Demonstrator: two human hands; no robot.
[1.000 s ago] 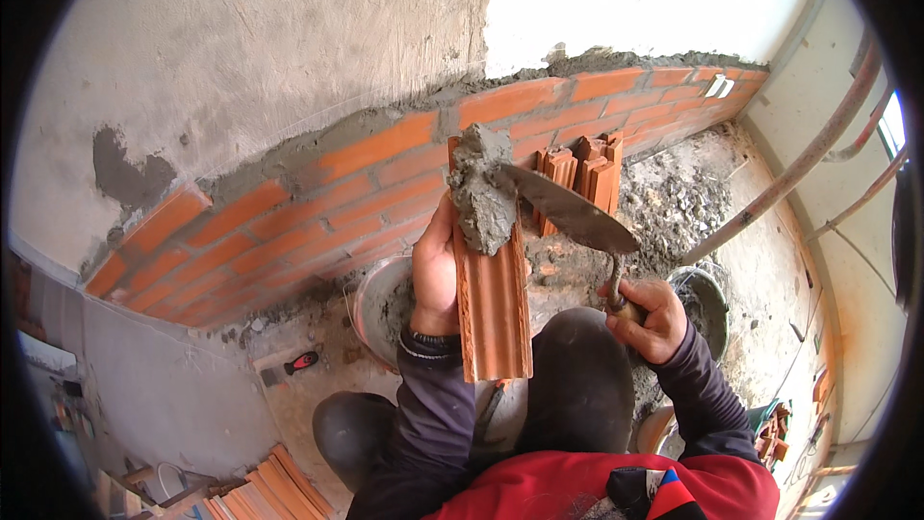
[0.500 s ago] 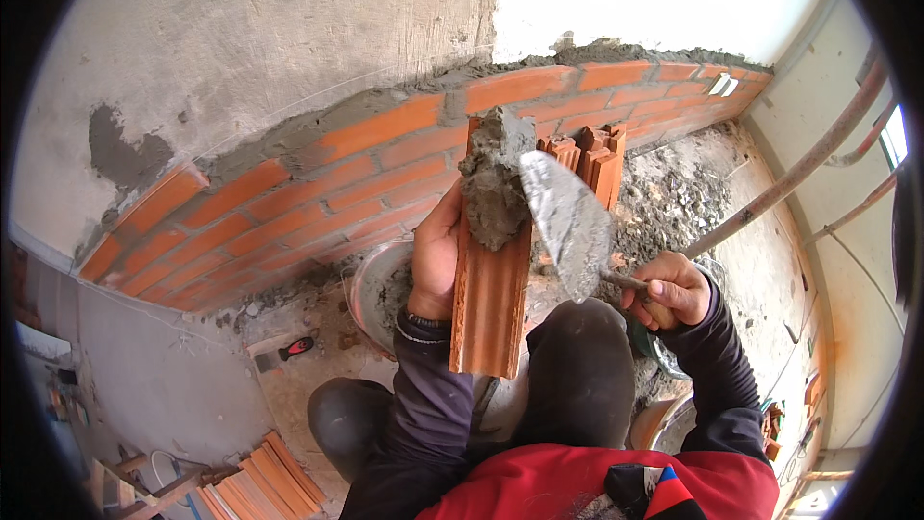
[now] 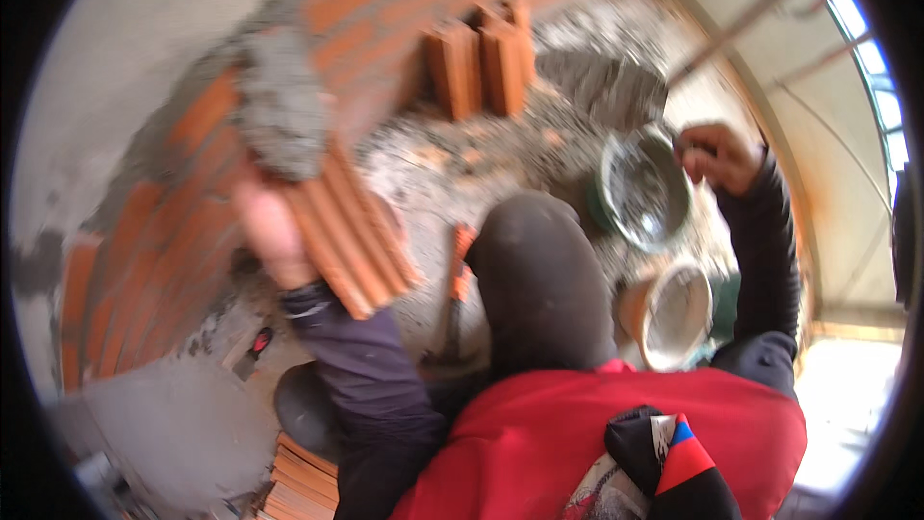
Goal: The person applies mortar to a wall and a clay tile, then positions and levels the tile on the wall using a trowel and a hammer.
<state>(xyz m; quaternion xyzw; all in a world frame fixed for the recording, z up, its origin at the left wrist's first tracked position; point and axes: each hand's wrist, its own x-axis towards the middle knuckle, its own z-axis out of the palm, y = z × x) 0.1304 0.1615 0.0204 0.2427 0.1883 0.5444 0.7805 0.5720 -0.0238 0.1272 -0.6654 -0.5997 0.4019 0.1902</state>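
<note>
My left hand (image 3: 268, 229), smeared by motion, grips a ribbed orange clay brick (image 3: 348, 241) from its left side. Grey mortar (image 3: 281, 101) lies heaped over the brick's far end, close to the brick wall (image 3: 207, 169). Off to the right, my right hand (image 3: 722, 156) is closed round the handle of a trowel. The grey trowel blade (image 3: 606, 89) points left, above the far side of a green-rimmed bucket (image 3: 643, 191) with wet grey stuff inside. Whether the blade carries mortar is too blurred to tell.
Several clay bricks (image 3: 481, 58) stand upright by the wall. A hammer (image 3: 457, 279) with orange on it lies left of my knee. Another bucket (image 3: 674, 316) stands at right. Stacked bricks (image 3: 300, 481) lie at lower left, and a pole (image 3: 741, 18) slants at upper right.
My left hand has carried the mortar-topped brick left toward the wall. My right hand has moved the trowel off the brick, up and right over by the bucket. The view has turned.
</note>
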